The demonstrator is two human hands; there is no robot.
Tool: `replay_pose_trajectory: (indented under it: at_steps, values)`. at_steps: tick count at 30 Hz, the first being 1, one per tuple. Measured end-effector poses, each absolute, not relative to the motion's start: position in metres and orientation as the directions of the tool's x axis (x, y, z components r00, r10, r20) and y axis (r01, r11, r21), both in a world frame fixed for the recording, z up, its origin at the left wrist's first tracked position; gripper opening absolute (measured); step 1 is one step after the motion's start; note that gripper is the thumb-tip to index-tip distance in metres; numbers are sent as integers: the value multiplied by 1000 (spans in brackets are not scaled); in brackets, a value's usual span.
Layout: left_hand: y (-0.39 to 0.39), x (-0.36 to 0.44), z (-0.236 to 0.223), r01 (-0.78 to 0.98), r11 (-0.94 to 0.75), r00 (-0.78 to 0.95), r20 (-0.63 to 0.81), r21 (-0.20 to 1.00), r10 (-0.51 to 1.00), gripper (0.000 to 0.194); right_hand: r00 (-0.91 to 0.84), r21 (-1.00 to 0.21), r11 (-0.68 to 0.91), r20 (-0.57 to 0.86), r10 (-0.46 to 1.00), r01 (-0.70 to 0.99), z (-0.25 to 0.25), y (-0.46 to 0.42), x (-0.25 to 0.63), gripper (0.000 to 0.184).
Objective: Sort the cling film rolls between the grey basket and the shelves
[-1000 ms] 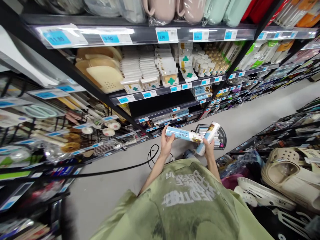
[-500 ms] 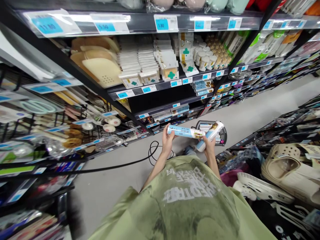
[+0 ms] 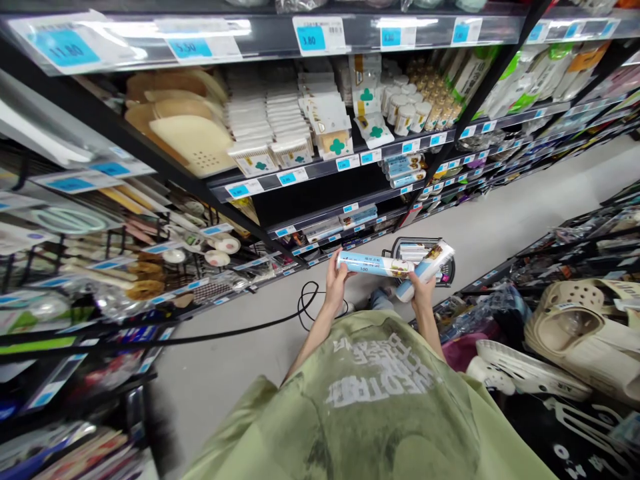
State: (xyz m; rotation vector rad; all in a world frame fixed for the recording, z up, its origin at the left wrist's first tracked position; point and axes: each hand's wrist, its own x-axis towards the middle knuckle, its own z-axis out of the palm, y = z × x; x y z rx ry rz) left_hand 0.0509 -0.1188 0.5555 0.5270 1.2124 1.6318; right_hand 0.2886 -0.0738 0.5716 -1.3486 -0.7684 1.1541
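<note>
Shelving (image 3: pixel 325 192) with blue-and-white price labels (image 3: pixel 347 162) runs diagonally above a grey aisle floor (image 3: pixel 220 373). At centre, the left hand (image 3: pixel 336 283) grips the left end of a blue-and-white roll (image 3: pixel 375 265) marked "100", its fingers curled around the cylinder and its thumb over the near side. This roll lies nearly level across the view, its far end reaching the fingertips of the right hand (image 3: pixel 424 292). The right hand is closed around a second roll (image 3: pixel 427 270), tilted with its white upper end to the right; whether the two rolls touch cannot be told. Behind the second roll, and partly hidden by it, a dark basket (image 3: pixel 451 273) on the floor contains further rolls (image 3: pixel 413 248). Similar rolls (image 3: pixel 406 177) lie stacked on a shelf at upper centre, below white tubs (image 3: pixel 404 110) and packets (image 3: pixel 334 141); boards (image 3: pixel 185 130) stand farther left. A black cord (image 3: pixel 240 329) crosses the floor at left and loops near the left forearm. Foreground: a green shirt (image 3: pixel 380 413) with pale lettering. Right margin: beige clogs (image 3: pixel 567 320).
</note>
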Motion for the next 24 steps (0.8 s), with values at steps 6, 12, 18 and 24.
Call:
replay_pose_trajectory:
  at_steps: [6,12,18,24]
  values:
    - [-115,41,551,-491,198,-229,-345,848,910,50,370,-961,-188,-253,894,-201,566,-74,304,67]
    - [-103,38,546,-487,437,11,-495,756,869,53,370,-947,-264,-315,874,-181,552,-69,337,68]
    - [-63,54,536,-511,532,39,-600,676,799,56,400,-914,-310,-395,827,-262,545,-54,347,71]
    - [1,69,537,-530,495,84,-538,688,839,56,328,-854,-233,-410,851,-464,560,-13,379,64]
